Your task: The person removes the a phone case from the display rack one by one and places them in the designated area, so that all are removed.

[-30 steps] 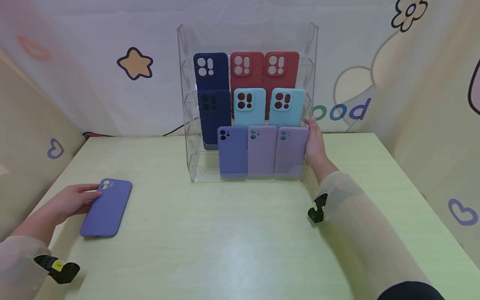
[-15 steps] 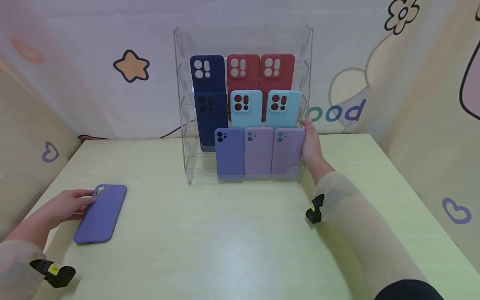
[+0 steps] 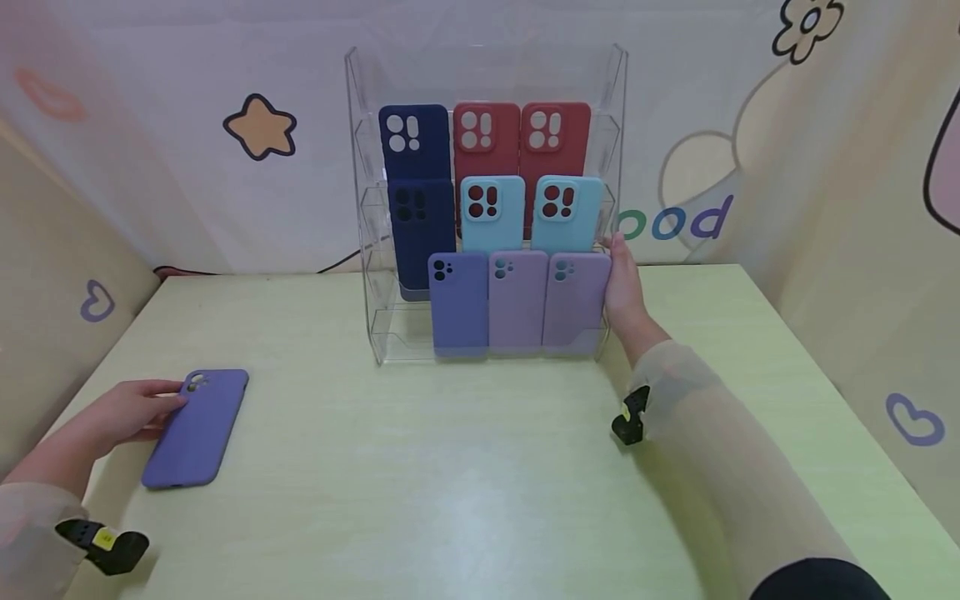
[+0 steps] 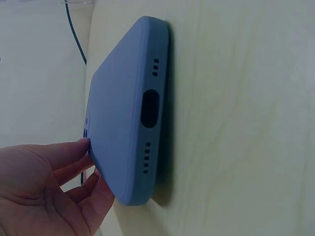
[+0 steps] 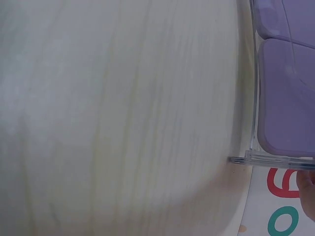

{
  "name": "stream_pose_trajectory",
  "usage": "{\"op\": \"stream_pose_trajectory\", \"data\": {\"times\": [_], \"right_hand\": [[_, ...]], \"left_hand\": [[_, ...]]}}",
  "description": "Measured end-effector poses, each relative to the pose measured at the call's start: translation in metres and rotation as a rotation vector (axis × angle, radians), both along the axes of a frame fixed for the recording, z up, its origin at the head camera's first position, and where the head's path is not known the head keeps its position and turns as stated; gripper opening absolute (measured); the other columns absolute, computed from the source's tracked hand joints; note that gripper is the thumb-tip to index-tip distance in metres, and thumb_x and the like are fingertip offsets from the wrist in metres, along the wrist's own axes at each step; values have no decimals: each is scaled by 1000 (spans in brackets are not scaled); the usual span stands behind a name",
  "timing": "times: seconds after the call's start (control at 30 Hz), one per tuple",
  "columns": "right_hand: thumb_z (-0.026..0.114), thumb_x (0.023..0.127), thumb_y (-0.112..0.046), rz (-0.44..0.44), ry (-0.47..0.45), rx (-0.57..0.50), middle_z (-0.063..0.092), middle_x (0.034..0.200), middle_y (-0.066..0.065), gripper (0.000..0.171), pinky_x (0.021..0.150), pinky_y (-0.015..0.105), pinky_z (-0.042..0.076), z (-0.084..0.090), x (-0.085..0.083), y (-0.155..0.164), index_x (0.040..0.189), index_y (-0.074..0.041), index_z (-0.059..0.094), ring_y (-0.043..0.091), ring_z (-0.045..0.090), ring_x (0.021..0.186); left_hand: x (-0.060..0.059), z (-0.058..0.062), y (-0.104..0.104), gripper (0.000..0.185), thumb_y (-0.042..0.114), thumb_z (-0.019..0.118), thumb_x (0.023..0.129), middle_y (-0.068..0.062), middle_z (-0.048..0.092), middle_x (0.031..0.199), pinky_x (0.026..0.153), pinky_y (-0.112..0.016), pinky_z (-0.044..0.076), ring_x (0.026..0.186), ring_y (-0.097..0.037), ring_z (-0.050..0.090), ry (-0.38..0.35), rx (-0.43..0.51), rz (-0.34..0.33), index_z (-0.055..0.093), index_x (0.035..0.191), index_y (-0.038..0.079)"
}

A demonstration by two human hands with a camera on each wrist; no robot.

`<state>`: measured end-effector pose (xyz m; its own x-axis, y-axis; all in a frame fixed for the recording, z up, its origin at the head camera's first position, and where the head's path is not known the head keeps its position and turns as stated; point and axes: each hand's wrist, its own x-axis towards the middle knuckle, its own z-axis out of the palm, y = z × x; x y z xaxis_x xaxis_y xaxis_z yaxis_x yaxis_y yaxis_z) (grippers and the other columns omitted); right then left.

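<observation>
Your left hand (image 3: 137,411) pinches blue-purple phone case (image 3: 198,432) by edge; case is at left part of surface (image 3: 450,467), well apart from clear rack (image 3: 405,348). Your right hand (image 3: 627,292) touches right side of rack (how fingers bend, I cannot tell). In rack's front row, two lilac cases (image 3: 517,304) stand side by side.

Pale glare on the bright table (image 3: 468,508), 2 wrist views dimmer and greyer

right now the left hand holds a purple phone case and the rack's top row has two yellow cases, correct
Not yellow: the head view shows two red cases in the top row of the rack. The left hand holds a purple case.
</observation>
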<state>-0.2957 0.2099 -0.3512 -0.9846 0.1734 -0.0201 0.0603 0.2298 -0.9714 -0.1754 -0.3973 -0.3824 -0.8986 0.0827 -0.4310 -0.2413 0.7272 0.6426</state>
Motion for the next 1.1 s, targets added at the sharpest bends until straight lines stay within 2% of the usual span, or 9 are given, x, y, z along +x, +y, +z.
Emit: {"op": "stream_pose_trajectory", "data": {"times": [0.43, 0.73, 0.83, 0.93, 1.03, 1.1], "right_hand": [[9, 90, -68, -4, 19, 7, 36, 139, 16, 80, 105, 46, 24, -1, 0, 2, 145, -13, 29, 29, 33, 125], [10, 89, -69, 7, 22, 5, 36, 139, 15, 81, 106, 46, 24, -2, -1, 1, 145, -14, 29, 28, 33, 125], [10, 88, -71, 17, 21, 2, 35, 141, 14, 82, 107, 46, 23, -1, -1, 0, 145, -14, 28, 28, 32, 127], [10, 88, -71, 17, 18, -2, 34, 142, 14, 82, 107, 47, 23, -1, -1, 0, 146, -15, 27, 28, 31, 128], [10, 88, -71, 6, 16, -9, 36, 140, 15, 82, 106, 47, 25, -2, -1, 0, 145, -15, 28, 28, 33, 126], [11, 88, -71, 1, 14, -16, 37, 138, 15, 82, 105, 46, 26, -2, -1, 0, 145, -15, 29, 28, 35, 124]], "left_hand": [[2, 5, -1, 56, 16, 44, 99, -7, 55, 94, 75, -32, 53, 82, -12, 52, -10, 3, -5, 23, 131, -24], [2, 6, -3, 48, 11, 41, 99, -34, 50, 111, 76, -38, 54, 91, -26, 55, 1, -80, -18, 27, 131, -22], [3, 11, 0, 47, 11, 41, 99, -38, 46, 114, 75, -37, 54, 93, -35, 54, 53, -115, -10, 28, 131, -21], [4, 17, 7, 49, 15, 39, 100, -41, 38, 124, 78, -41, 53, 103, -45, 49, 130, -120, -2, 28, 134, -18], [2, 22, 19, 51, 23, 37, 102, -37, 35, 132, 80, -40, 53, 107, -39, 50, 204, -95, -5, 30, 138, -12], [1, 24, 30, 51, 25, 37, 102, -34, 39, 132, 79, -37, 52, 103, -32, 52, 243, -72, -16, 32, 140, -8]]}}
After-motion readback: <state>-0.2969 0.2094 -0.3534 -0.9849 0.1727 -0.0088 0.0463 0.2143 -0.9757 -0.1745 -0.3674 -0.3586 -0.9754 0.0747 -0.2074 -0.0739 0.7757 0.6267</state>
